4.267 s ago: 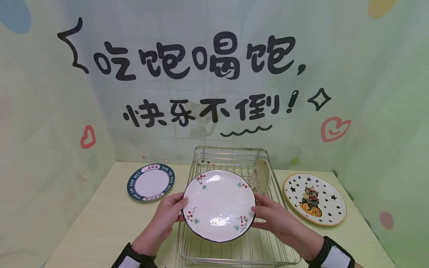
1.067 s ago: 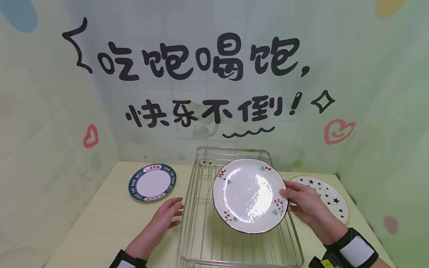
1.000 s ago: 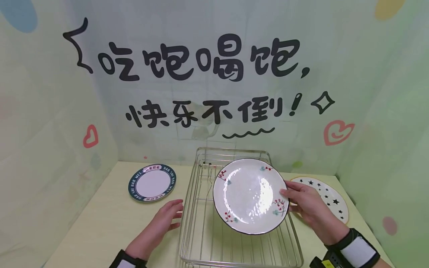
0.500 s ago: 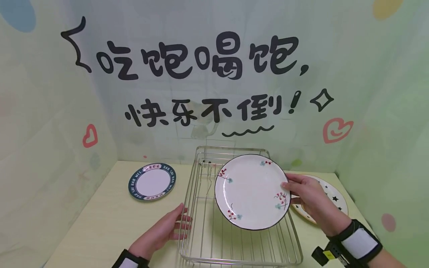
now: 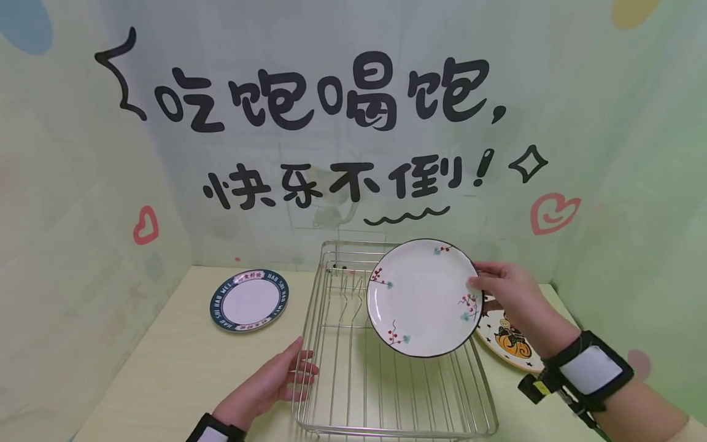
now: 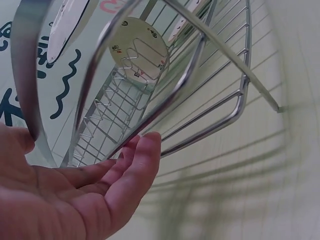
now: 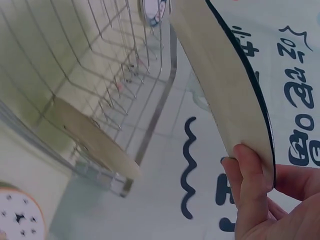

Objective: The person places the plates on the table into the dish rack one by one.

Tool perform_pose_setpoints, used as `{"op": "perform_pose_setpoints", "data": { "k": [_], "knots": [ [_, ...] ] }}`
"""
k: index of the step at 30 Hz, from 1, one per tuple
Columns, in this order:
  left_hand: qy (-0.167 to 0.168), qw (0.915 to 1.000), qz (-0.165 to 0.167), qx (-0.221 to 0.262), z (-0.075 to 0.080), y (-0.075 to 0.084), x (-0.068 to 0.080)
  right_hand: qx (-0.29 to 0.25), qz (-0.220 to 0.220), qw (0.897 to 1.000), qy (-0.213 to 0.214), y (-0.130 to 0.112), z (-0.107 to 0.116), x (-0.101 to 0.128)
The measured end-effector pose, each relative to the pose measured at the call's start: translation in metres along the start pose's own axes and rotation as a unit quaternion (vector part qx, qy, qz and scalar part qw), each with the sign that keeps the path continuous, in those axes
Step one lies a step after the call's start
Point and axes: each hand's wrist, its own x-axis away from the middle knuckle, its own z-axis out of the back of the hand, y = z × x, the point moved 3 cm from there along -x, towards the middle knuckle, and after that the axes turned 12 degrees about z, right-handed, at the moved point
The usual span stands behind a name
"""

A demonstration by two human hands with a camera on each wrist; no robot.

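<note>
Thumb and fingers of my right hand (image 5: 510, 291) pinch the right edge of a round white plate (image 5: 422, 301) with a dark rim and red-berry sprigs. The plate is held tilted above a wire dish rack (image 5: 353, 405); its pale underside shows in the right wrist view. My left hand (image 5: 270, 383) holds the rack's left side, thumb at the upper rim (image 6: 27, 75) and fingertips against a lower rail. A cream dish (image 6: 142, 47) stands in the rack near its right wall, seen in both wrist views and hidden behind the plate in the head view.
A blue-rimmed plate (image 5: 250, 301) lies on the table left of the rack. On the right is a plate with stars and an orange pumpkin drawing (image 5: 510, 341), partly covered by the right hand and the held plate. A printed cloth (image 5: 353, 141) hangs behind.
Both hands held the plate at first; the left let go and moved onto the rack's side. My right hand has carried the plate right and, lately, upward.
</note>
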Motion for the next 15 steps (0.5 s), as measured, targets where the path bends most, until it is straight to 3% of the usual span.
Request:
{"op": "perform_pose_setpoints", "data": {
  "k": [7, 15],
  "knots": [
    [-0.021, 0.9997, 0.007, 0.005, -0.003, -0.003, -0.001, 0.076, 0.024, 0.997, 0.002, -0.03, 0.014, -0.022],
    [-0.019, 0.9998, 0.003, -0.009, -0.002, -0.005, -0.002, 0.189, 0.024, 0.981, -0.017, -0.059, 0.013, -0.051]
  ]
}}
